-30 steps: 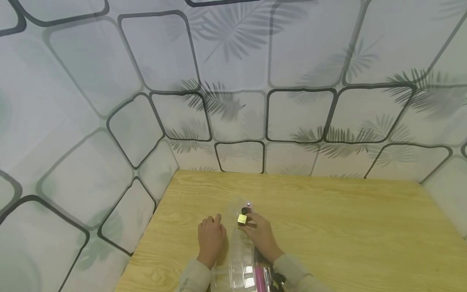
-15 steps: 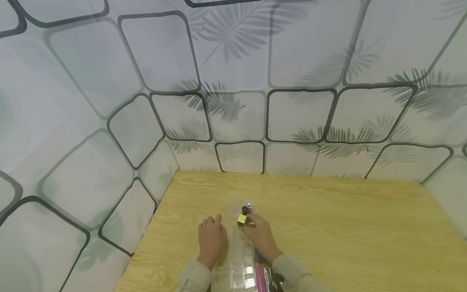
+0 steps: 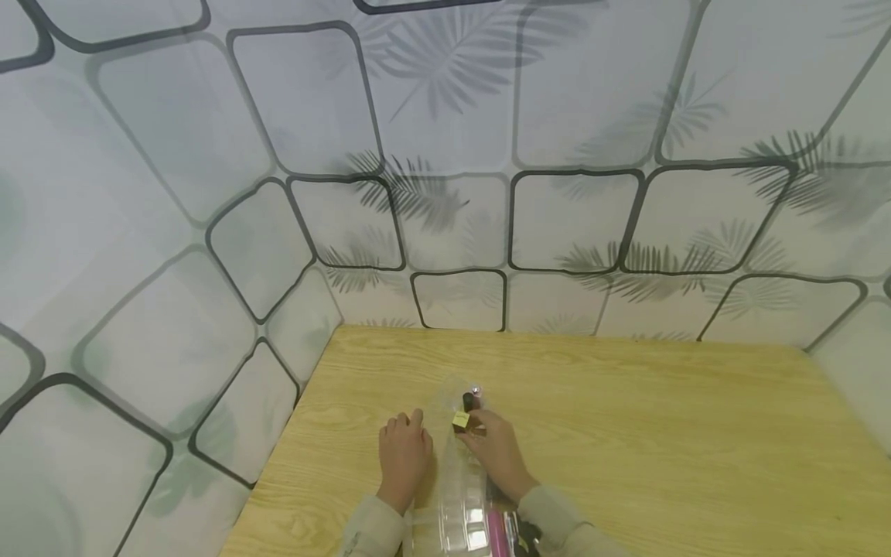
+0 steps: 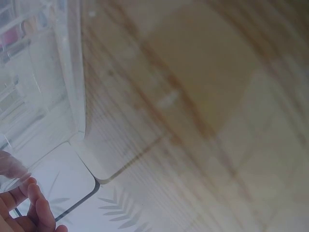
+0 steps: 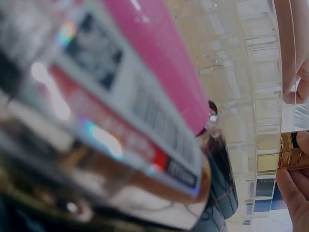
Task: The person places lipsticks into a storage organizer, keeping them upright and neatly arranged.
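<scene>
My right hand (image 3: 496,455) pinches a small gold-and-black square lipstick (image 3: 461,422) between thumb and fingers, over the far part of a clear plastic organizer (image 3: 452,487). The right wrist view shows this lipstick (image 5: 290,151) side-on, beside the organizer's clear cells. My left hand (image 3: 405,460) is at the organizer's left side, fingers loosely bent and holding nothing visible. Its fingers (image 4: 36,210) appear at the lower left of the left wrist view. A round black cap (image 3: 469,401) stands just beyond the lipstick. The organizer's far cells are partly hidden by my right hand.
A pink tube (image 3: 496,532) stands at the organizer's near right. Beside it is a shiny container with a barcode label (image 5: 125,116), and dark bottles (image 5: 219,169) stand behind. The wooden table (image 3: 661,449) meets a patterned wall covering (image 3: 445,224) at the back.
The lipstick in my right hand has tilted and dropped very slightly toward me, showing more of the black cap behind it. My left hand has stayed almost still.
</scene>
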Demonstrator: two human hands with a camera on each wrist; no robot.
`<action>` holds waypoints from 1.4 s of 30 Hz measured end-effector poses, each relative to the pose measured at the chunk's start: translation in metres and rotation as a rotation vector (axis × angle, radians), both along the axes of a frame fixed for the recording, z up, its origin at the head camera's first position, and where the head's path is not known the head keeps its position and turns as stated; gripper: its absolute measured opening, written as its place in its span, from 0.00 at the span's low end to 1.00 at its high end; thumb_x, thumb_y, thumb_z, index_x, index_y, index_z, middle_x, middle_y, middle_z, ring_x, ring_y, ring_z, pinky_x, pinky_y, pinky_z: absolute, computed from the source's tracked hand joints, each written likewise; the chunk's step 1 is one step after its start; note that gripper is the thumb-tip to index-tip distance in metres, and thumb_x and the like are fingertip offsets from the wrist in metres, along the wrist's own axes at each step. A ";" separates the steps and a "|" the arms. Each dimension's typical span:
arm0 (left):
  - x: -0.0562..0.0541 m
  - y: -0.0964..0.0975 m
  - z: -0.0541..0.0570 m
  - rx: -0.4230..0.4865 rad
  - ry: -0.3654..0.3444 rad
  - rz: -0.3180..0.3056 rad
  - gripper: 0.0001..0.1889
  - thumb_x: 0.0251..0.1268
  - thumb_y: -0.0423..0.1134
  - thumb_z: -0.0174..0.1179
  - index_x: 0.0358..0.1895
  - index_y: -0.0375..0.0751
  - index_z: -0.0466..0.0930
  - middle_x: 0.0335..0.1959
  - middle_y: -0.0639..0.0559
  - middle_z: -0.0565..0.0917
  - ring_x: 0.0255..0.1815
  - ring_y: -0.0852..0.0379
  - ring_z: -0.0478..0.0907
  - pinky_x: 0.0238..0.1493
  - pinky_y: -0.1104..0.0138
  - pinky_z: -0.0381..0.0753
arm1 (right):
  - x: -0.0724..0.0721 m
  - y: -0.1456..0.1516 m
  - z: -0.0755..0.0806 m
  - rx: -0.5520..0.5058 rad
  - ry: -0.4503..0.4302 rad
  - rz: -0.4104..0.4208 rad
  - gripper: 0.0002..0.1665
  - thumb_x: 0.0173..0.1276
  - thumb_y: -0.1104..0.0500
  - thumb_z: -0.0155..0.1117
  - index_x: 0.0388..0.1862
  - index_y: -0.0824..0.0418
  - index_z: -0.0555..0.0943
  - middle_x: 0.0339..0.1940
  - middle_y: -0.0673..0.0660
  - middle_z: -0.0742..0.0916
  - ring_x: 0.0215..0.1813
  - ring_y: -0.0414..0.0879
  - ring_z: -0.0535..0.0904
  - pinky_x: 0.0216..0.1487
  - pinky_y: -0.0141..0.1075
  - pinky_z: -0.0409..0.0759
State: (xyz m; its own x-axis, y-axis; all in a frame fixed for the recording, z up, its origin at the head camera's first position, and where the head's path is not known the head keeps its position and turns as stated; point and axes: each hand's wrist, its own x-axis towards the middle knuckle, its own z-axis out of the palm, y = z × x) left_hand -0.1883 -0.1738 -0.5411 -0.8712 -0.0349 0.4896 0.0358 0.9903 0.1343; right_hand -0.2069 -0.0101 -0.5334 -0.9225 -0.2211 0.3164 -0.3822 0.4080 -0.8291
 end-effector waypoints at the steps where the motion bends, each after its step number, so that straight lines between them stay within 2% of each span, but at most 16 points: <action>1: 0.000 0.000 0.000 0.001 0.002 -0.001 0.10 0.49 0.35 0.64 0.36 0.40 0.76 0.22 0.49 0.76 0.22 0.56 0.69 0.28 0.63 0.72 | 0.000 0.000 0.001 0.002 -0.003 0.000 0.13 0.51 0.65 0.70 0.37 0.66 0.80 0.35 0.60 0.85 0.37 0.52 0.85 0.39 0.27 0.82; 7: 0.001 0.000 0.000 0.004 0.014 -0.007 0.10 0.49 0.34 0.64 0.36 0.40 0.76 0.22 0.48 0.77 0.22 0.56 0.69 0.28 0.64 0.72 | 0.002 0.003 0.004 0.024 -0.029 -0.009 0.14 0.53 0.64 0.70 0.38 0.67 0.80 0.36 0.61 0.85 0.39 0.53 0.84 0.39 0.30 0.83; 14: 0.002 0.000 0.001 -0.004 0.038 -0.005 0.10 0.47 0.34 0.65 0.35 0.40 0.76 0.21 0.49 0.76 0.21 0.56 0.68 0.26 0.64 0.70 | 0.003 0.008 0.005 0.075 0.018 -0.011 0.14 0.53 0.63 0.70 0.38 0.65 0.80 0.37 0.59 0.85 0.40 0.51 0.82 0.41 0.35 0.83; 25: 0.003 0.002 0.004 0.016 0.034 -0.007 0.10 0.47 0.34 0.64 0.35 0.40 0.76 0.21 0.49 0.75 0.21 0.56 0.66 0.26 0.64 0.69 | 0.005 0.017 0.009 0.112 0.027 0.001 0.15 0.53 0.62 0.70 0.40 0.63 0.81 0.39 0.58 0.86 0.41 0.51 0.83 0.44 0.39 0.82; 29: 0.003 0.002 0.004 0.017 0.031 -0.006 0.10 0.48 0.34 0.64 0.35 0.40 0.76 0.21 0.49 0.75 0.21 0.55 0.67 0.27 0.63 0.70 | 0.007 0.024 0.011 0.170 0.032 -0.018 0.18 0.54 0.59 0.70 0.44 0.63 0.80 0.42 0.57 0.86 0.44 0.49 0.83 0.46 0.41 0.81; 33: 0.003 0.001 0.003 0.019 0.029 0.003 0.10 0.48 0.34 0.63 0.36 0.41 0.77 0.21 0.49 0.75 0.22 0.55 0.68 0.28 0.63 0.70 | 0.010 0.033 0.013 0.276 0.054 -0.029 0.20 0.56 0.56 0.68 0.46 0.62 0.79 0.44 0.56 0.85 0.46 0.47 0.82 0.49 0.41 0.80; 42: 0.003 0.001 0.003 0.013 0.061 -0.001 0.11 0.45 0.33 0.65 0.34 0.40 0.76 0.20 0.49 0.75 0.21 0.56 0.67 0.26 0.64 0.69 | 0.019 0.053 0.020 0.473 0.104 -0.077 0.19 0.55 0.54 0.69 0.44 0.61 0.79 0.40 0.53 0.85 0.41 0.44 0.80 0.44 0.38 0.81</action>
State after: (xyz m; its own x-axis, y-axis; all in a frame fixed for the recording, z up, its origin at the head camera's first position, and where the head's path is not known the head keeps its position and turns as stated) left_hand -0.1857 -0.1723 -0.5385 -0.8398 -0.0404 0.5414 0.0454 0.9885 0.1442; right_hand -0.1876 0.0427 -0.5138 -0.9107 -0.2951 0.2890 -0.4069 0.7613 -0.5048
